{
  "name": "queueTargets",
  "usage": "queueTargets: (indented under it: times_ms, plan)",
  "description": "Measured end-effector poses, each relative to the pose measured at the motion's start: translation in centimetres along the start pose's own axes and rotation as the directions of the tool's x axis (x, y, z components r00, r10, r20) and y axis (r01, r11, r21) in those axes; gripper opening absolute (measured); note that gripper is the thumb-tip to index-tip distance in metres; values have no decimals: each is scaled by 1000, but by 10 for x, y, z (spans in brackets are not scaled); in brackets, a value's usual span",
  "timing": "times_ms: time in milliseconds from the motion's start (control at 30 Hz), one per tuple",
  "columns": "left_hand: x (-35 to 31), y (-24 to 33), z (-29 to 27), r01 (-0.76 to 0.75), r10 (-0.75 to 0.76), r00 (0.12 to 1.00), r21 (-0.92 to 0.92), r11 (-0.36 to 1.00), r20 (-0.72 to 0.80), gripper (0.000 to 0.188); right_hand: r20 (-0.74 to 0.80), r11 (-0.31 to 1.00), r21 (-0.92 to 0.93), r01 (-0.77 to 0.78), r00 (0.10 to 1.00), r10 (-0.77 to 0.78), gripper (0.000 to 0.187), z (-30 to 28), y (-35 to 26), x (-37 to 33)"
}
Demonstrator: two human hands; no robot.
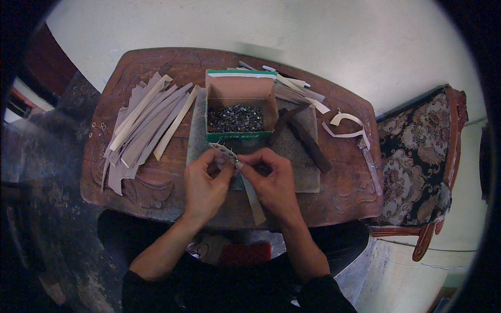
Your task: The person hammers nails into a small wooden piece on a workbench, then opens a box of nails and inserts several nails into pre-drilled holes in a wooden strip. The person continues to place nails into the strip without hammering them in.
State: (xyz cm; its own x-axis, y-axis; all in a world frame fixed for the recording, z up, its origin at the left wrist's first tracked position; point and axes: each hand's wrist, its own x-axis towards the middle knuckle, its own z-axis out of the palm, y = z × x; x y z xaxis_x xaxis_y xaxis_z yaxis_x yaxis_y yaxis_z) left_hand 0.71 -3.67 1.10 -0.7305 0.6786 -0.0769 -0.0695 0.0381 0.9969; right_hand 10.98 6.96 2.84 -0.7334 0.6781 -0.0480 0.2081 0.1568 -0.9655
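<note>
A narrow pale strip (253,201), which looks like leather or cardboard, runs between my hands in front of the box. Several small nails stick out of its upper part. My left hand (207,182) is closed, pinching that studded end with thumb and fingers. Against it, the fingertips of my right hand (274,180) are pressed together on the strip; whether they also hold a nail is too small to tell. The strip's lower end hangs below the right hand toward the table's near edge. Just beyond my hands stands an open green cardboard box (240,83) with many loose small nails (235,119).
A grey slab (308,175) lies under the box, with dark brown strips (308,143) across it. Piles of grey and cream strips (143,128) cover the table's left and back right. A curled white strip (347,119) lies right, beside a patterned chair (415,151).
</note>
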Motion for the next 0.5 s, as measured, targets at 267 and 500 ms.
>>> queueTargets:
  times_ms: [267, 500]
  plan:
    - [8, 18, -6, 238, -201, 968, -293, 926, 151, 7, 129, 952, 262, -157, 984, 127, 25, -16, -11, 4]
    - [10, 14, -9, 233, -175, 965, -337, 912, 196, 8, 135, 944, 265, -196, 977, 165, 22, -18, -5, 5]
